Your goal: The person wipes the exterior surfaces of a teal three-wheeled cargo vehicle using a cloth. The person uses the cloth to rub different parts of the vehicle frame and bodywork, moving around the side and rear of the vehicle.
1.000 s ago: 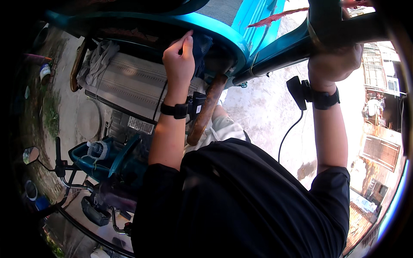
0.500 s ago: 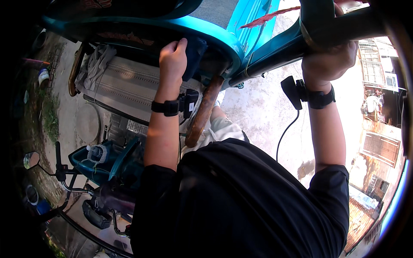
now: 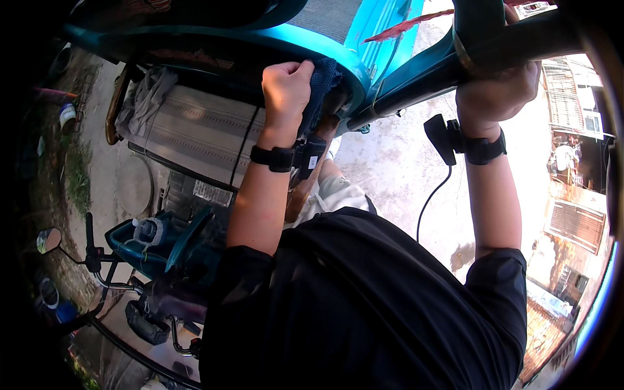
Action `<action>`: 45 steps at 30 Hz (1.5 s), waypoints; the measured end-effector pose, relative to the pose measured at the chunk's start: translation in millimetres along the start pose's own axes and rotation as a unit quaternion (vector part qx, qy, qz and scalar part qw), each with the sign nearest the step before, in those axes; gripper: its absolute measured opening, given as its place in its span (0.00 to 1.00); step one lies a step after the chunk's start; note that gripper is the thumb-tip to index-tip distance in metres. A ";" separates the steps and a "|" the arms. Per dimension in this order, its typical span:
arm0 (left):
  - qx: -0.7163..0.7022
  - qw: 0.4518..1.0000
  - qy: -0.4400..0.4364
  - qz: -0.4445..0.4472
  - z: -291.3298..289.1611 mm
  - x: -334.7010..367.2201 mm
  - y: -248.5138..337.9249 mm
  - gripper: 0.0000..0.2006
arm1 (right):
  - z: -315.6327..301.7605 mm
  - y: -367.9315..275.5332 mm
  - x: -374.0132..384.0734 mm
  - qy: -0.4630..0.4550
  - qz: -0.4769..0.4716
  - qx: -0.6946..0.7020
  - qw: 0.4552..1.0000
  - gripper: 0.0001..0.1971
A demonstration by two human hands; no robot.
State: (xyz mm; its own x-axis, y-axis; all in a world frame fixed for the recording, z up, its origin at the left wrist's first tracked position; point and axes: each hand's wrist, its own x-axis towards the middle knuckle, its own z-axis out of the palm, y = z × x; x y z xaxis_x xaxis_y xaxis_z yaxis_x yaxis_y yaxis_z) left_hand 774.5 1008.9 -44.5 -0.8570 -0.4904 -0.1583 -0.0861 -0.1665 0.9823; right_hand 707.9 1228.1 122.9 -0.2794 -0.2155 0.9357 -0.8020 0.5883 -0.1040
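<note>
A dark blue cloth (image 3: 323, 81) is bunched in my left hand (image 3: 286, 91), whose fingers are closed round it. The cloth lies against the dark inner panel (image 3: 237, 75) of a turquoise vehicle body, near its curved turquoise rim (image 3: 325, 47). At the upper right, my right hand (image 3: 497, 97) is wrapped round a thick dark bar (image 3: 513, 49) of the vehicle's frame. Its fingertips are partly hidden by the bar. Each wrist wears a black band with a small black device, and a cable hangs from the right one.
Below the panel is a grey striped seat (image 3: 195, 130) with a grey cloth (image 3: 153, 97) at its end and a wooden armrest (image 3: 300, 198) beside my left forearm. Handlebars (image 3: 117, 286) and a mirror (image 3: 48, 241) are at lower left. A red ribbon (image 3: 406, 27) hangs near the frame.
My left hand has moved right along the panel with the cloth, toward the turquoise rim. The right hand keeps its hold on the bar.
</note>
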 end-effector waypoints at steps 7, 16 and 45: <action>0.069 0.997 -0.007 0.027 11.2 -3.4 -5.8 0.15 | -0.5 5.3 1.4 0.014 -0.025 -0.022 0.999 0.18; 0.259 0.956 0.065 0.126 0.9 -2.6 12.7 0.14 | -0.5 19.5 -2.2 0.056 -0.042 -0.041 0.997 0.17; 0.312 0.911 0.174 0.204 37.3 -27.2 -4.6 0.13 | 2.6 -24.3 7.1 0.010 0.074 -0.100 0.992 0.22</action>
State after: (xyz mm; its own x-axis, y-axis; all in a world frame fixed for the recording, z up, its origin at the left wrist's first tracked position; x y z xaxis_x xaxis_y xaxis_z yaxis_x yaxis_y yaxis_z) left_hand 779.2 1054.9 -41.0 -0.6790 -0.6622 0.3170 -0.1622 0.5564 0.8150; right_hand 724.0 1210.2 131.2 -0.3742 -0.1003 0.9219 -0.6319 0.7552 -0.1744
